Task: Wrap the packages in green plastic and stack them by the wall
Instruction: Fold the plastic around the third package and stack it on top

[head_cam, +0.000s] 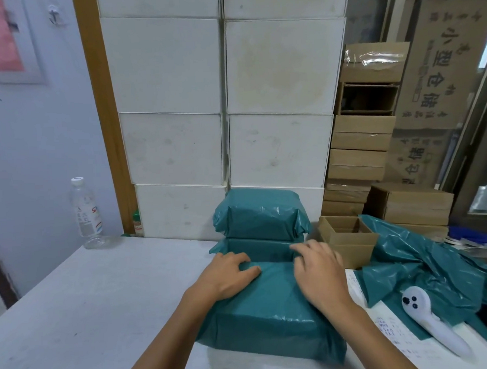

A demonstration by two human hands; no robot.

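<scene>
Both hands flat on green-wrapped package (272, 318), mid-table (88, 305).
Left hand (230, 275) and right hand (320, 273) press its far edge, apparently gripping nothing; wrapped stack (261, 225) just behind, against white boxes (226, 100).

A: Place type?
B: Packing or shipping room, small warehouse feel. White cartons (224, 100) stacked high against the wall, brown cardboard boxes (359, 155) piled beside them.
A: Anything else?
B: Big printed carton (439, 69) at the far right, loose green plastic bags (427, 262) heaped on the desk (101, 299), two wrapped green packages (259, 220) stacked by the cartons, a white handheld scanner (430, 318) lying on printed slips (391, 329).
</scene>
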